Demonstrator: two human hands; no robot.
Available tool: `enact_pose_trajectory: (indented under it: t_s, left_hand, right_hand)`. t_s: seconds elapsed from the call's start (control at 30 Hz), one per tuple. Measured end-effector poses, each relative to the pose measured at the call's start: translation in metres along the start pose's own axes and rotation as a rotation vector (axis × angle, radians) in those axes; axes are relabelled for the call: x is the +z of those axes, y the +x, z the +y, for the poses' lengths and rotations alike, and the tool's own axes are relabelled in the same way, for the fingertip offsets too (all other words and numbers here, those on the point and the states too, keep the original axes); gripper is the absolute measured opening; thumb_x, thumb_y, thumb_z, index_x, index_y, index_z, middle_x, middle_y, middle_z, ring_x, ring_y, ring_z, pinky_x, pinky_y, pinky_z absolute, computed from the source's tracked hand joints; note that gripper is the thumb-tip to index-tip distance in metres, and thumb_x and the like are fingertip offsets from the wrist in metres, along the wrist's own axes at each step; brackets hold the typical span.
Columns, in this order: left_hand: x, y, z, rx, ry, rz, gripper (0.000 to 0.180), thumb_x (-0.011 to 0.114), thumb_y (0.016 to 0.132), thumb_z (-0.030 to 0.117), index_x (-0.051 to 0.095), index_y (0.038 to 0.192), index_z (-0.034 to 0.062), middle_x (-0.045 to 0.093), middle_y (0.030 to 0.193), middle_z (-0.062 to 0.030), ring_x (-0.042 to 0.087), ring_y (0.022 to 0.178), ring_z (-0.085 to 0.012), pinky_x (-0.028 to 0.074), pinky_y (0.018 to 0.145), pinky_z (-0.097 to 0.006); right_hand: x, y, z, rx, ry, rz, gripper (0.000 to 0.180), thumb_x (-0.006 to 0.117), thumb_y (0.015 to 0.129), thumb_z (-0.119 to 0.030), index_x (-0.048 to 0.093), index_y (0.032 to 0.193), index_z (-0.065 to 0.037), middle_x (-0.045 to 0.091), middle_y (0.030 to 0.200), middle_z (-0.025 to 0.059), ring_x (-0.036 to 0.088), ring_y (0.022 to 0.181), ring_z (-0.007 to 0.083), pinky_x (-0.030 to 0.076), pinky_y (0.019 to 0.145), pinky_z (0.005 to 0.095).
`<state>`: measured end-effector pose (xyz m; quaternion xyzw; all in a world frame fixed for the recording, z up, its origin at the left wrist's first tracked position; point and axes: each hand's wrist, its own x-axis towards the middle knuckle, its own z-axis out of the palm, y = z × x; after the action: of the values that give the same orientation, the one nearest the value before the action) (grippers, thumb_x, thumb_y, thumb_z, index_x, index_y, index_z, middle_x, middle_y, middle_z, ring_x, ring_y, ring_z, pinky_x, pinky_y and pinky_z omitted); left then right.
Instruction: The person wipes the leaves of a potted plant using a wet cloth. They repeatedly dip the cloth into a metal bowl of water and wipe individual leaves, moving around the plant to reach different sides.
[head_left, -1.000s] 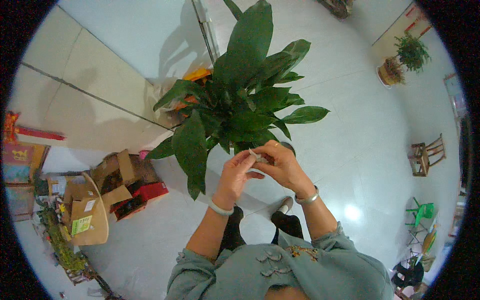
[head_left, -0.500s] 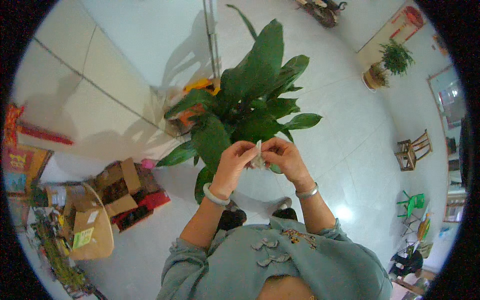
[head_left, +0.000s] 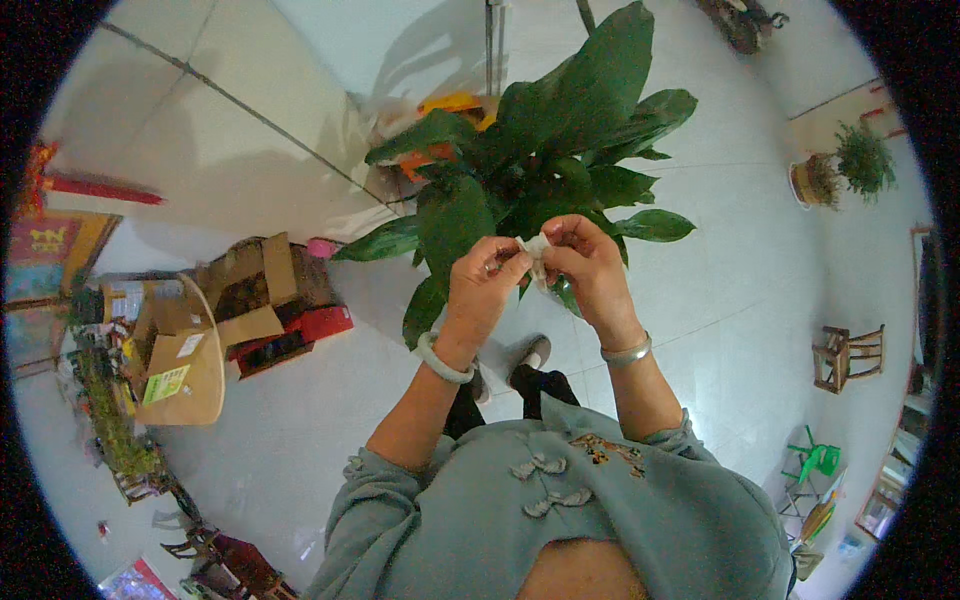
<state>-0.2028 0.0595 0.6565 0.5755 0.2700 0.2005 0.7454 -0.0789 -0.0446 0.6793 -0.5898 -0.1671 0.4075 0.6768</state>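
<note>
Both hands are raised in front of my body, over the near edge of a large leafy green plant [head_left: 550, 120]. My left hand [head_left: 482, 285] pinches one side of a small, crumpled white tissue-like piece [head_left: 535, 246] between thumb and fingertips. On its other side, my right hand [head_left: 590, 268] grips it in the same way, so the piece bridges the small gap between the two hands. Part of it hangs below my right thumb. Broad leaves lie behind and beside my fingers. The plant's base is hidden under its foliage.
Open cardboard boxes [head_left: 262, 290] and a round wooden tabletop [head_left: 212, 370] stand at the left. Orange and yellow bags [head_left: 455, 104] sit behind the plant by the wall. A wooden chair [head_left: 848, 357], a green stool [head_left: 815, 456] and a potted plant [head_left: 815, 182] line the right.
The view has shifted, moving the plant rightward and up in the picture. My feet have changed position. The white piece now looks more bunched at my fingertips, still held by both hands.
</note>
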Motion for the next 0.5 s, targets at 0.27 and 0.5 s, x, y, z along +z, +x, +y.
enact_pose_trajectory:
  t_s: [0.27, 0.5]
  left_hand:
    - [-0.056, 0.005, 0.002, -0.2, -0.257, 0.092, 0.015, 0.063, 0.09, 0.014, 0.062, 0.096, 0.0004, 0.063, 0.08, -0.0034, 0.06, 0.071, -0.0105, 0.051, 0.065, -0.024]
    - [-0.173, 0.006, 0.011, -0.272, -0.121, -0.101, 0.016, 0.06, 0.09, 0.015, 0.059, 0.101, 0.0026, 0.062, 0.095, -0.0056, 0.061, 0.087, -0.018, 0.051, 0.074, -0.031]
  right_hand:
    - [0.048, 0.01, 0.02, -0.007, -0.143, -0.113, 0.034, 0.068, 0.085, -0.013, 0.058, 0.115, 0.001, 0.065, 0.095, 0.0064, 0.061, 0.08, 0.0108, 0.051, 0.067, 0.0255]
    - [0.153, 0.018, 0.083, 0.019, -0.259, 0.161, 0.034, 0.07, 0.083, -0.011, 0.059, 0.113, 0.001, 0.066, 0.093, 0.0079, 0.061, 0.085, 0.0113, 0.052, 0.075, 0.0264]
